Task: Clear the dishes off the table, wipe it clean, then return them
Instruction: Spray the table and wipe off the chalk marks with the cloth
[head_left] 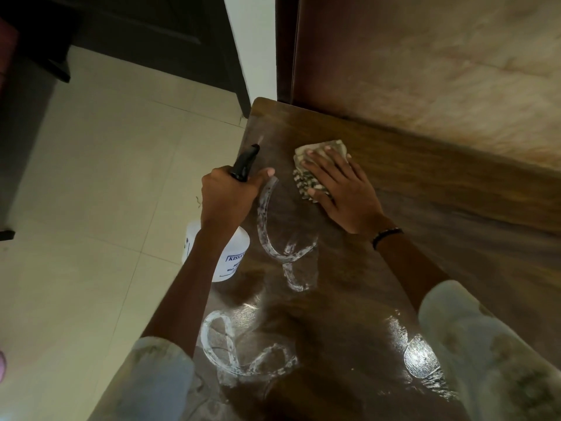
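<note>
My left hand grips the black trigger head of a white spray bottle, held over the left edge of the dark wooden table; its nozzle points at the far left corner, where a faint mist shows. My right hand lies flat, fingers spread, pressing a patterned cloth onto the tabletop near the far edge. Whitish foamy streaks of cleaner curve across the wet surface below both hands. No dishes are in view.
A brownish wall runs along the table's far side. Pale floor tiles lie to the left. Dark furniture stands at the upper left, with a dark post near the table's corner.
</note>
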`<state>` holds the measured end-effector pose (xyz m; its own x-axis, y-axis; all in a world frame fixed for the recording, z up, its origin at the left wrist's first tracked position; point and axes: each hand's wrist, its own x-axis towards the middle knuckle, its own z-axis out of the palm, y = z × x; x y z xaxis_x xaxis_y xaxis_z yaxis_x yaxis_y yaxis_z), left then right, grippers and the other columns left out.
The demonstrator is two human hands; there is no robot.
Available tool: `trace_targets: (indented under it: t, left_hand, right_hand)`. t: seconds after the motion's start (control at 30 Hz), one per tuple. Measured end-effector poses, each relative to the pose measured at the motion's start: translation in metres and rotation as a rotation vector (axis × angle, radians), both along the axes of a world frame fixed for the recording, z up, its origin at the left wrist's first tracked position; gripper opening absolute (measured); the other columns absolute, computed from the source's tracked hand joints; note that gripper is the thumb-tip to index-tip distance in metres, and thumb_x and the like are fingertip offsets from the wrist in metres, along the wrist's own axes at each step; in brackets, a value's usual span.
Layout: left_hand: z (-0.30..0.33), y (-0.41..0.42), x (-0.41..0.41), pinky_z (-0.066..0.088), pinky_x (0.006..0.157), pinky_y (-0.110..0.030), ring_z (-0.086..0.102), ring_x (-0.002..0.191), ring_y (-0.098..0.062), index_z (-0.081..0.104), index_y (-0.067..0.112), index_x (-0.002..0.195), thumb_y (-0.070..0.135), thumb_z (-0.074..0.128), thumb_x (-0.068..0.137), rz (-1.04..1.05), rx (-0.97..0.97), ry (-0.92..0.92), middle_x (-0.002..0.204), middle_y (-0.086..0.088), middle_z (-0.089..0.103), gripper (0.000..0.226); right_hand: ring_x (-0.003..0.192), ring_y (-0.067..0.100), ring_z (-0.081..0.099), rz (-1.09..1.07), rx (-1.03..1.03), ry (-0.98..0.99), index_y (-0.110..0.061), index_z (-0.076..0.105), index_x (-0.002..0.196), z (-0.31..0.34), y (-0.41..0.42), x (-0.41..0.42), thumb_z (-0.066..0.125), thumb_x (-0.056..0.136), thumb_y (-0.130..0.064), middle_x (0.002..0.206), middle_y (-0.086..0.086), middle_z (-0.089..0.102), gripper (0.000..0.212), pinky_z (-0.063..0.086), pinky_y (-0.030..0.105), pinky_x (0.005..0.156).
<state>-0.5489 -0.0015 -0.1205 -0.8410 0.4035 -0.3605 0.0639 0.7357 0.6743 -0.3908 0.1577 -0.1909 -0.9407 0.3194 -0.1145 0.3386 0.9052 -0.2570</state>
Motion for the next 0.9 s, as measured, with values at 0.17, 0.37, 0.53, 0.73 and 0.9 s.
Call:
trace_targets:
  t: [0.17,0.37,0.53,0.73,0.9]
  left_hand:
    - [0.003,0.008,-0.013,0.042,0.056,-0.016,0.065,0.068,-0.025,0.066,0.002,0.079,0.054,0.073,0.07,0.007,0.028,0.025,0.072,-0.012,0.068,0.053]
    - [0.001,0.003,-0.024,0.046,0.065,-0.024,0.068,0.07,-0.029,0.068,-0.001,0.082,0.055,0.071,0.071,0.01,0.033,0.064,0.072,-0.017,0.069,0.057]
    - [-0.002,-0.012,-0.025,0.047,0.063,-0.023,0.068,0.072,-0.03,0.068,0.0,0.083,0.052,0.074,0.07,-0.011,0.051,0.03,0.072,-0.019,0.07,0.055]
    - [-0.004,-0.025,-0.025,0.054,0.07,-0.039,0.067,0.069,-0.032,0.07,0.005,0.08,0.062,0.074,0.063,-0.018,0.043,0.015,0.069,-0.017,0.069,0.059]
    - [-0.007,-0.033,-0.031,0.054,0.068,-0.036,0.067,0.067,-0.025,0.071,0.011,0.096,0.083,0.054,0.05,-0.025,0.075,0.037,0.067,-0.011,0.069,0.087]
  right_hand:
    - [0.147,0.017,0.014,-0.046,0.015,0.025,-0.028,0.025,0.15,-0.004,0.007,-0.015,0.026,0.099,-0.045,0.157,-0.007,0.025,0.053,0.014,0.042,0.119]
    - [0.147,0.023,0.016,-0.268,-0.022,0.057,-0.025,0.029,0.149,-0.01,0.0,-0.067,0.025,0.097,-0.045,0.157,-0.002,0.027,0.056,0.012,0.045,0.117]
    - [0.148,0.026,0.012,-0.434,-0.027,0.024,-0.025,0.022,0.151,-0.015,-0.031,-0.124,0.026,0.098,-0.046,0.159,0.002,0.022,0.057,0.006,0.047,0.117]
    - [0.147,0.022,0.016,0.007,-0.026,0.054,-0.026,0.026,0.15,-0.012,-0.041,-0.1,0.031,0.098,-0.041,0.157,-0.003,0.027,0.054,0.004,0.042,0.118]
    - [0.146,0.021,0.018,0.007,0.007,0.032,-0.026,0.027,0.149,-0.011,-0.01,-0.093,0.027,0.097,-0.042,0.156,-0.002,0.028,0.054,0.015,0.042,0.117]
